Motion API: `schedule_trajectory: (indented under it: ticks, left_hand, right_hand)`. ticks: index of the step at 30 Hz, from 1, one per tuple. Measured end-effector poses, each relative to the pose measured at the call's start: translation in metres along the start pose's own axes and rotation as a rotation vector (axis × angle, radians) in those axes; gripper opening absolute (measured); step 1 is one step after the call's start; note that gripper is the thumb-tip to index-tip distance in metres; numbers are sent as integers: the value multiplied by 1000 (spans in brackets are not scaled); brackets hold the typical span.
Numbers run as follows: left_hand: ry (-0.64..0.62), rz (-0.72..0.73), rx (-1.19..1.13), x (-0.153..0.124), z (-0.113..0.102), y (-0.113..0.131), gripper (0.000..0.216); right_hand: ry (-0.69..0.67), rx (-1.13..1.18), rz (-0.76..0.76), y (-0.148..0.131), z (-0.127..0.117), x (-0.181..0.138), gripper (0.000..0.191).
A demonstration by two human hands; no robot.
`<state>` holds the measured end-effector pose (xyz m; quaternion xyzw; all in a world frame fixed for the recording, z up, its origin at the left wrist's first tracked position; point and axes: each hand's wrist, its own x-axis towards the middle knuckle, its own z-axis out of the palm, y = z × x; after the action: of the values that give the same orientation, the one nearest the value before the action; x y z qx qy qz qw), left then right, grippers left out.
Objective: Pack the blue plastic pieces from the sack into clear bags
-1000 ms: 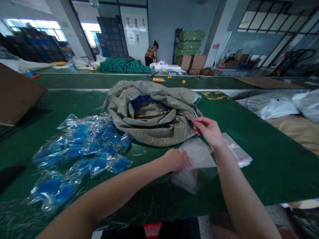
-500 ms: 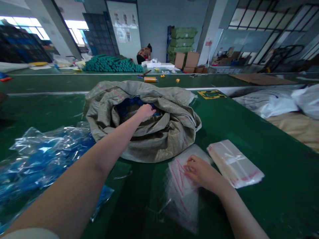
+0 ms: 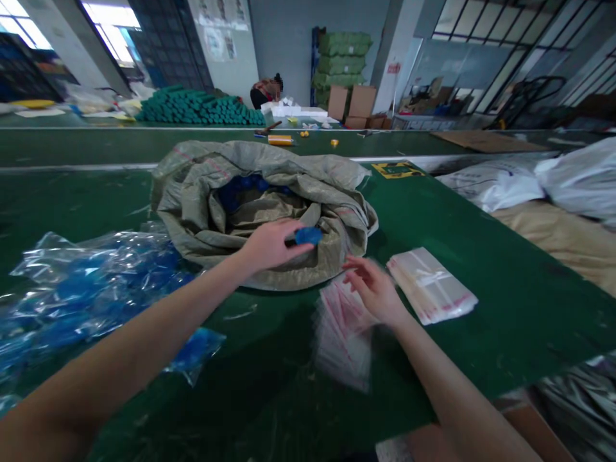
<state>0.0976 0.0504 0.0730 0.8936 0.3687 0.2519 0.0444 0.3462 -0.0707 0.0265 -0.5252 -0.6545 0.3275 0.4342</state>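
Note:
My left hand (image 3: 273, 245) grips a small, rounded blue object (image 3: 308, 235) between thumb and fingers, over the near rim of a large woven sack (image 3: 197, 192). More blue objects (image 3: 253, 183) show inside the sack's rolled-down mouth. My right hand (image 3: 373, 289) hovers over thin clear plastic bags (image 3: 344, 346) with pink stripes, its fingers curved and apart, with no object visible between them. A tied stack of clear bags (image 3: 433, 282) lies just right of it. Left of the sack sits a heap of filled clear bags (image 3: 96, 289) with blue contents.
The green table (image 3: 269, 398) carries a yellow-and-black marking (image 3: 397, 169) behind the sack. Across the back counter are a pile of green rolls (image 3: 197, 108) and an orange roll (image 3: 280, 140). White sacks (image 3: 491, 183) stand at the right. A person (image 3: 267, 91) bends over farther back.
My left hand has come out of the sack's mouth towards me with a blue object in it. My right hand has lifted slightly and its fingers have spread. The view has shifted.

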Motion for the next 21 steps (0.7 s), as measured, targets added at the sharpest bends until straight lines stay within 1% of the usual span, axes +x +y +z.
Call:
schedule_trajectory:
  ticks: [1,2,3,4,5,7,8,9,10,11,12,14,15,16,17,18,19,20,21]
  left_hand:
    - [-36,34,-13,-25,-2,19,58]
    - [-82,28,-15,-49,-3,36,55]
    - [-123,-1,-17,-70,-3,51,53]
    - [-150,-59,-10,-90,-3,64,57]
    - [-170,-140,8,-109,-4,75,65]
    - [-225,-296,33,-142,-9,92,78]
    - [-277,-333,20,-159,-14,101,75]
    - [-356,-321,-22,-174,-19,109,65]
    - [-459,-250,-94,-189,-25,116,54]
    - [-568,-151,-180,-203,-32,124,50]
    - [-677,-35,-265,-215,-38,130,55]
    - [-858,202,-425,-231,-51,139,83]
    - [-920,286,-501,-234,-57,140,92]
    - [-957,340,-577,-235,-61,140,93]
    - [-970,351,-651,-233,-64,138,83]
    - [-955,318,-716,-229,-65,135,67]
    - [-909,259,-764,-223,-64,131,48]
    - [-841,192,-792,-217,-62,126,34]
    - [-766,124,-798,-211,-60,121,30]
  right_hand:
    - [-59,148,47,-9,11,1,47]
    - [-134,267,84,-18,22,2,50]
    - [-229,328,113,-26,34,3,51]
    - [-318,324,124,-33,46,4,49]
    - [-393,295,127,-38,57,5,44]
    - [-392,227,153,-41,72,7,38]
    - [-355,194,163,-41,77,9,38]
    - [-310,159,167,-40,81,10,38]
    - [-274,116,160,-38,84,11,39]
    - [-249,63,137,-36,86,12,39]
    - [-242,5,98,-35,88,12,39]
    - [-267,-109,-13,-34,96,10,39]
    - [-291,-160,-76,-34,100,8,39]
    - [-317,-203,-134,-34,105,7,38]
    - [-341,-242,-181,-35,109,5,38]
    - [-362,-275,-221,-35,112,4,38]
    - [-377,-298,-255,-34,114,2,38]
    - [-384,-311,-281,-34,113,1,37]
    - [-373,-314,-293,-34,111,-1,35]
